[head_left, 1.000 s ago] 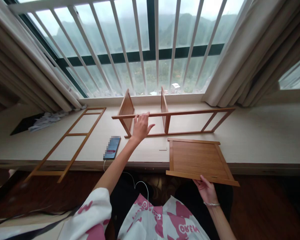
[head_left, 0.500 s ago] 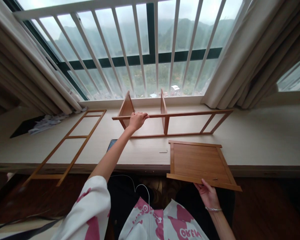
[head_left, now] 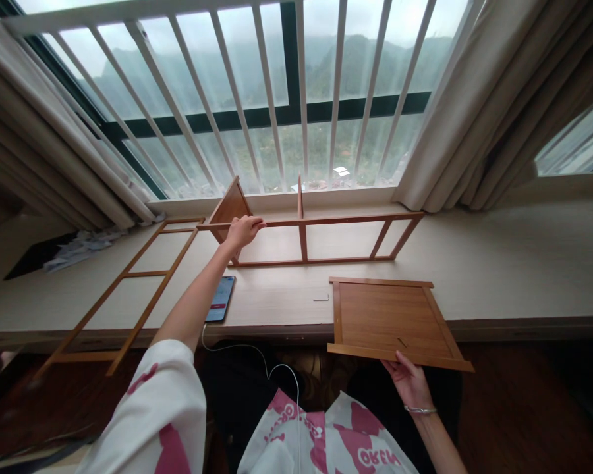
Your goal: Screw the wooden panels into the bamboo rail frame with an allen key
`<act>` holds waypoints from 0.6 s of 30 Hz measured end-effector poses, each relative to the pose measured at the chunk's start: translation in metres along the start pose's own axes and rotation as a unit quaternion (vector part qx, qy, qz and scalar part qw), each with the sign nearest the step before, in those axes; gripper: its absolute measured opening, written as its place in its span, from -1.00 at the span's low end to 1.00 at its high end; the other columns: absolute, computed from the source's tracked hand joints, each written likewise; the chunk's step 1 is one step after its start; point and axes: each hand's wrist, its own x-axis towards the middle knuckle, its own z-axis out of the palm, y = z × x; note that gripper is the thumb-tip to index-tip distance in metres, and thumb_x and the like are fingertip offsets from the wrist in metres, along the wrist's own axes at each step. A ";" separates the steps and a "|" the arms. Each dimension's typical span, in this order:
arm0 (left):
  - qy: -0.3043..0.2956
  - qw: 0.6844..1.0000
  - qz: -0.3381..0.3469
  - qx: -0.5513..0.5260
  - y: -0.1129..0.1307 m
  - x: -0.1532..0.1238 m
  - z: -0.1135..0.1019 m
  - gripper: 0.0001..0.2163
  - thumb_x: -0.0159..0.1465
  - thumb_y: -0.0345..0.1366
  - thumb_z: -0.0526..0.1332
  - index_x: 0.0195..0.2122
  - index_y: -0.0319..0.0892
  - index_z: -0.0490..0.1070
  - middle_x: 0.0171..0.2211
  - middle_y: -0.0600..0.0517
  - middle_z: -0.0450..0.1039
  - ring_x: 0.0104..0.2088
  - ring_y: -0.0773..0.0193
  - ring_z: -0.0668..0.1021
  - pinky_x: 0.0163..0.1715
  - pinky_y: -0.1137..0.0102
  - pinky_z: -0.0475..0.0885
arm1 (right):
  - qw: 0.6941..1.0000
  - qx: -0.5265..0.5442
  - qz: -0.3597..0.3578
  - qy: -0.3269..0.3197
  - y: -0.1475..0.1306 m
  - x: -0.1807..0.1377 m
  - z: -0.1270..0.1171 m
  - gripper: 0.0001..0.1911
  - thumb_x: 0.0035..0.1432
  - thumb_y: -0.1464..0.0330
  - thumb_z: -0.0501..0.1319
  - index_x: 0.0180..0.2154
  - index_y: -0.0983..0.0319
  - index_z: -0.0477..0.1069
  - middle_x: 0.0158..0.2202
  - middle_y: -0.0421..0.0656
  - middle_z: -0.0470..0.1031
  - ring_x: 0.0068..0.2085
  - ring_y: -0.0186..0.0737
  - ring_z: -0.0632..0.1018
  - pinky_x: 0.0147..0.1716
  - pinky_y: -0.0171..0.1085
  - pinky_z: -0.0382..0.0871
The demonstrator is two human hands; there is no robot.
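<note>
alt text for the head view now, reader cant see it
A person's left hand grips a two-panelled wooden frame on a pale window ledge, while the right hand holds a wooden panel by its near edge. A ladder-shaped frame and a phone lie to the left, below a barred window.

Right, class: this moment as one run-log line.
left hand: grips panelled frame | right hand: holds wooden panel by near edge | phone: on ledge

A single head-worn camera gives the view, facing forward and steeply down from above the shirt (head_left: 346,442). The left hand (head_left: 244,232) and right hand (head_left: 412,383) show fairly near; the worktop (head_left: 277,296) crosses mid-frame, the window (head_left: 321,72) behind it. The wide framing takes in curtains (head_left: 454,131) on both sides.
</note>
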 end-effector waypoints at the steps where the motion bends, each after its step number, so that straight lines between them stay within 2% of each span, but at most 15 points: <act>1: 0.000 1.000 0.000 0.002 -0.005 -0.001 0.000 -0.62 0.23 -0.03 -0.11 -0.25 -0.08 0.42 -0.30 -0.04 0.47 -0.20 0.18 0.43 -0.21 0.31 0.15 | 1.000 0.001 0.000 0.000 0.000 0.000 0.001 -0.57 -0.23 0.49 0.34 -0.23 0.11 0.40 -0.25 -0.29 0.53 -0.28 -0.19 0.55 -0.24 -0.10 0.49; 6: 0.001 1.000 -0.015 0.000 -0.025 -0.005 0.001 -0.63 0.23 -0.02 -0.09 -0.26 -0.09 0.43 -0.27 -0.04 0.47 -0.19 0.19 0.43 -0.20 0.33 0.16 | 1.000 -0.012 -0.002 0.002 0.001 0.001 0.009 -0.65 -0.22 0.48 0.33 -0.28 0.12 0.42 -0.28 -0.31 0.54 -0.27 -0.18 0.55 -0.15 -0.03 0.45; 11: 0.004 1.000 -0.009 0.005 -0.040 -0.011 -0.002 -0.61 0.21 0.01 -0.09 -0.26 -0.07 0.44 -0.29 -0.01 0.48 -0.22 0.20 0.44 -0.22 0.35 0.17 | 1.000 -0.017 0.003 0.002 0.001 0.002 0.017 -0.71 -0.22 0.48 0.32 -0.34 0.14 0.43 -0.33 -0.29 0.54 -0.28 -0.16 0.56 -0.14 0.01 0.43; 18: -0.013 1.000 -0.009 0.008 -0.057 -0.022 -0.009 -0.64 0.20 0.00 -0.06 -0.28 -0.05 0.45 -0.30 0.02 0.49 -0.22 0.21 0.44 -0.26 0.38 0.18 | 1.000 -0.028 0.000 0.001 0.004 0.000 0.021 -0.69 -0.21 0.47 0.32 -0.31 0.15 0.43 -0.27 -0.26 0.54 -0.28 -0.14 0.56 -0.14 0.01 0.43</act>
